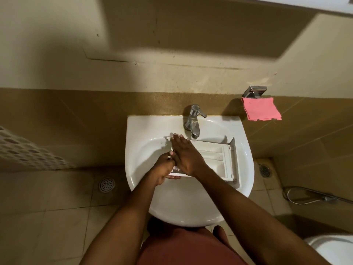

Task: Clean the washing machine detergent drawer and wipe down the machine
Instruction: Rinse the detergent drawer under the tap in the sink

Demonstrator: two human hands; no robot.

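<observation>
The drawer (215,156) lies long way left to right in the sink (145,127), where the left hand (163,168) grips its left end and the right hand (186,155) rests flat on it, fingers straight.

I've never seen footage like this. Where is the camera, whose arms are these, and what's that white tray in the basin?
No machine here: a person wears one camera on the head, so you look down along their arms. The tray is a washing machine's detergent drawer, lying in the sink near the tap. The left hand grips its near end; the right hand lies flat across it, fingers straight. A pink cloth hangs on the wall beside.
</observation>
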